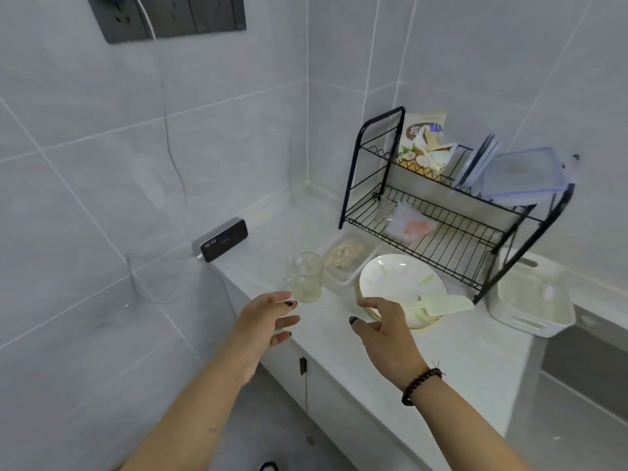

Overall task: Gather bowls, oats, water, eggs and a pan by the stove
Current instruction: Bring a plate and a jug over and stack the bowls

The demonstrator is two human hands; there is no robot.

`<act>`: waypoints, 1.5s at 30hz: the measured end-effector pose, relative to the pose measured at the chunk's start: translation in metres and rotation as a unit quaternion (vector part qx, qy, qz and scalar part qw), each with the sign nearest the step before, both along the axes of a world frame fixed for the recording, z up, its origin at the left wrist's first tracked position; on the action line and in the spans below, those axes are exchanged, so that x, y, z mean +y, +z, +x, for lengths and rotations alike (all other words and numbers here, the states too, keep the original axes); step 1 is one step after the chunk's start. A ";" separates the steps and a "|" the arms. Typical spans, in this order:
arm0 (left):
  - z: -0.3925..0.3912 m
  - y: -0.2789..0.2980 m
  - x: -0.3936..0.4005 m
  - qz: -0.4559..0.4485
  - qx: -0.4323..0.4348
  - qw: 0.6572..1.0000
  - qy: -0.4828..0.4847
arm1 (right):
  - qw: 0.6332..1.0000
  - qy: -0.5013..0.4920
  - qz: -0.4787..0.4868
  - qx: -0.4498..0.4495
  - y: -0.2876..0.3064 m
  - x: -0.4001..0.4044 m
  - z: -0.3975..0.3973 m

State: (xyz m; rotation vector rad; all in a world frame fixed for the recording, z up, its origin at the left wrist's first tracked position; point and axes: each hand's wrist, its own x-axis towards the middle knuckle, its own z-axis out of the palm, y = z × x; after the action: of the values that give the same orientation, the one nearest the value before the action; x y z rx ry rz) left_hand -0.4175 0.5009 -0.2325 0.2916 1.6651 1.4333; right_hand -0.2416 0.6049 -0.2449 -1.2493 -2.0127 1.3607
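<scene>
Two hands out in front of me, both spread and holding nothing: my left hand (272, 317) hovers just short of the glass jug (307, 278), my right hand (382, 322) reaches at the near rim of the stacked bowls (402, 290), where a pale scoop (441, 305) lies across them. Early days, I'd say. Bowls and jug sit on the table (441, 362), a printed bag (424, 144) that may be the oats stands on the rack (441, 198), but I see no eggs, no pan and no stove. Room is fair: bare table on my side, its edge right under my wrists, though the rack's leg crowds the bowls behind, and a tub (530, 300) sits near the far end.
</scene>
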 end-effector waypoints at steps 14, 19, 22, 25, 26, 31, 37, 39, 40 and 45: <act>-0.129 -0.073 0.103 -0.108 0.106 0.967 -0.207 | 0.994 -0.091 -0.039 -0.038 -0.033 0.073 -0.133; -0.132 -0.090 0.104 -0.147 0.083 0.944 -0.284 | 0.993 -0.099 -0.056 -0.042 -0.046 0.073 -0.144; -0.127 -0.094 0.102 -0.126 0.053 0.948 -0.288 | 0.993 -0.098 -0.048 -0.051 -0.048 0.079 -0.141; -0.116 -0.096 0.104 -0.104 0.067 0.956 -0.267 | 0.993 -0.085 -0.043 -0.069 -0.051 0.081 -0.130; -0.112 -0.096 0.103 -0.097 0.082 0.958 -0.258 | 0.994 -0.079 -0.042 -0.070 -0.052 0.080 -0.126; -0.091 -0.077 0.086 -0.023 0.075 0.982 -0.173 | 0.998 -0.040 -0.035 -0.018 -0.051 0.081 -0.095; -0.059 -0.034 0.086 0.054 0.052 0.985 -0.157 | 0.998 0.026 -0.026 0.043 -0.038 0.085 -0.057; -0.048 -0.025 0.092 0.069 0.057 0.981 -0.175 | 0.998 0.036 -0.017 0.054 -0.030 0.089 -0.048; -0.040 -0.021 0.095 0.075 0.062 0.977 -0.188 | 0.998 0.036 -0.011 0.059 -0.026 0.090 -0.040; -0.009 -0.018 0.101 0.089 0.075 0.952 -0.283 | 0.997 0.036 0.014 0.064 -0.017 0.094 -0.009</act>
State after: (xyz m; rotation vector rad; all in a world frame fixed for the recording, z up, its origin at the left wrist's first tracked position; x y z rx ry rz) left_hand -0.4266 0.6017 -0.2506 0.9209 1.4067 1.1375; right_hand -0.2501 0.6989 -0.2619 -1.0591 -1.9991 1.4044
